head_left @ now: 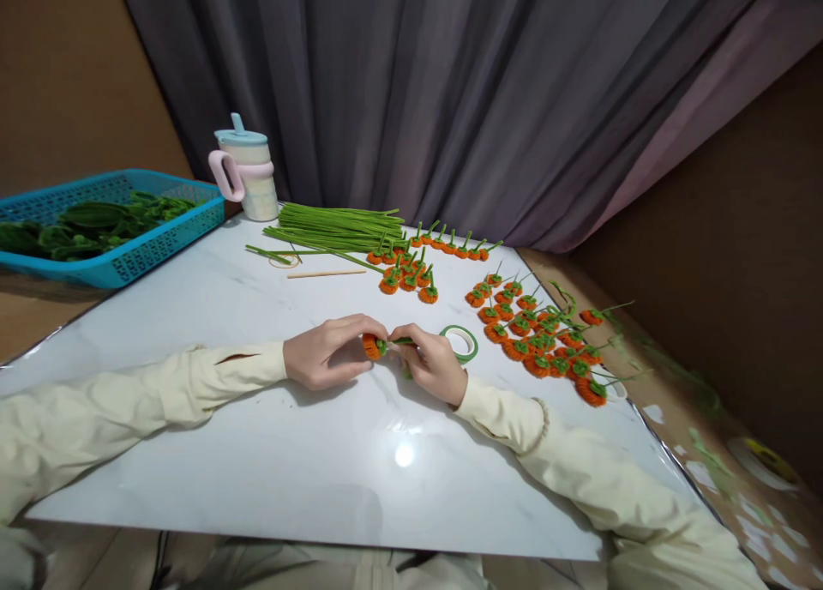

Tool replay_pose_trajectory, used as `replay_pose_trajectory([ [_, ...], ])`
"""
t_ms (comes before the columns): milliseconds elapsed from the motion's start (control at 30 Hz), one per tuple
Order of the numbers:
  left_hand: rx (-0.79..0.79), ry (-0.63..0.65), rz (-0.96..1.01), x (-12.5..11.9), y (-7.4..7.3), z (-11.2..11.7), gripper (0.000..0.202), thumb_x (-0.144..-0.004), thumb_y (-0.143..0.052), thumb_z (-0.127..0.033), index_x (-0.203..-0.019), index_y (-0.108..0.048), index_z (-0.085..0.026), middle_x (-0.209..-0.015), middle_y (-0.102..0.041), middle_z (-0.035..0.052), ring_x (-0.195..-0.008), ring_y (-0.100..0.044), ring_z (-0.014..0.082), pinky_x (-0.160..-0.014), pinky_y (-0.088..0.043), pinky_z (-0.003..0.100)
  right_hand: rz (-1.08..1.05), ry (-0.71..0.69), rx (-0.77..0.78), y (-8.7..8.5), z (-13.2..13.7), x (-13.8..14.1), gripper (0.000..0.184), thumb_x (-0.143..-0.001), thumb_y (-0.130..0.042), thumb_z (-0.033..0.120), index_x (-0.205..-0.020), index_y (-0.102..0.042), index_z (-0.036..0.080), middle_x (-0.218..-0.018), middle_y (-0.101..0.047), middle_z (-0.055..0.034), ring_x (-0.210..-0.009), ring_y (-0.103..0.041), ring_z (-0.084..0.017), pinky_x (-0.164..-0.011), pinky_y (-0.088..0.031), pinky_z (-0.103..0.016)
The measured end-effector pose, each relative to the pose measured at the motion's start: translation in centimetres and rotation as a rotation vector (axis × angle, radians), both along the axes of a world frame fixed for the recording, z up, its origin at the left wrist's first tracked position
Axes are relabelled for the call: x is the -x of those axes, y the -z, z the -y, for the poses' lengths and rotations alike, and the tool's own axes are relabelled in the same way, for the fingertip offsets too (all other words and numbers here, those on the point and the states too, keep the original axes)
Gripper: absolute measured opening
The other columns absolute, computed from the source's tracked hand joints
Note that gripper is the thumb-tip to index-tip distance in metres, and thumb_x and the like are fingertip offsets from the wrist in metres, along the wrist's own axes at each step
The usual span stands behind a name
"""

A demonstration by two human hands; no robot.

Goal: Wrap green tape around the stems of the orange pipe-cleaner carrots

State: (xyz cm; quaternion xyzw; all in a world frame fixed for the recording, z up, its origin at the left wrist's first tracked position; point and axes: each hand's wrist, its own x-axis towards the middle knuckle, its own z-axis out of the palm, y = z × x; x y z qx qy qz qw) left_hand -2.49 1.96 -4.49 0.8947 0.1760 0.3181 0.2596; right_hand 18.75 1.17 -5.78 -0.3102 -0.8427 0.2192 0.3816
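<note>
Near the middle of the white table, my left hand (331,352) grips a small orange pumpkin (371,346) with a green top, its thumb and fingers around the sides. My right hand (432,360) pinches the green stem (403,341) that sticks out of the pumpkin toward the right. The fingertips of both hands nearly meet there. Just behind my right hand lies a roll of green tape (474,343), flat on the table and partly covered by the hand.
Several finished-looking orange pumpkins (516,348) stand in groups at the right and back. A bundle of green stems (340,227), a thin wooden stick (327,273) and a lidded cup (255,174) are farther back. At left sits a blue basket (116,268) of green pieces.
</note>
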Motion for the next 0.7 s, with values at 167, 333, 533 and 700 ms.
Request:
replay_pose_trajectory([
  [167,0.048,-0.098,-0.066,-0.39,-0.05,-0.03,0.024,-0.084,-0.054,-0.027,-0.104,-0.049,-0.015,-0.097,-0.058,0.0076,-0.086,-0.055,0.0151,-0.077,-0.043,0.024,-0.043,-0.004,0.154,-0.28,0.09,0.08,0.01,-0.086,-0.046,0.024,-0.086,-0.053,0.017,-0.06,-0.059,0.0006,-0.049,-0.05,-0.009,-0.053,-0.042,-0.02],
  [333,0.121,-0.124,-0.074,-0.55,0.07,-0.05,0.017,-0.083,-0.056,-0.025,-0.097,-0.053,-0.015,-0.092,-0.059,0.0048,-0.082,-0.055,0.0137,-0.074,-0.041,0.022,-0.137,-0.034,0.408,-0.38,0.09,0.33,0.018,-0.084,-0.052,0.035,-0.083,-0.051,0.017,-0.056,-0.056,0.0021,-0.043,-0.046,-0.008,-0.047,-0.039,-0.019],
  [533,0.299,-0.162,-0.018,-0.84,-0.28,0.19,0.014,-0.082,-0.056,-0.026,-0.089,-0.057,-0.014,-0.086,-0.058,0.0035,-0.075,-0.054,0.0123,-0.066,-0.042,0.02,-0.27,-0.151,0.691,-0.44,-0.22,0.59,0.027,-0.079,-0.058,0.041,-0.084,-0.051,0.016,-0.057,-0.055,0.0031,-0.038,-0.038,-0.005,-0.039,-0.03,-0.018],
  [700,0.302,-0.201,0.006,-0.93,-0.37,0.3,0.013,-0.081,-0.056,-0.026,-0.084,-0.057,-0.014,-0.081,-0.058,0.0018,-0.07,-0.053,0.0112,-0.063,-0.041,0.02,-0.308,-0.228,0.79,-0.63,-0.43,0.5,0.026,-0.079,-0.06,0.039,-0.085,-0.052,0.014,-0.057,-0.056,0.0029,-0.04,-0.034,-0.003,-0.039,-0.026,-0.017],
])
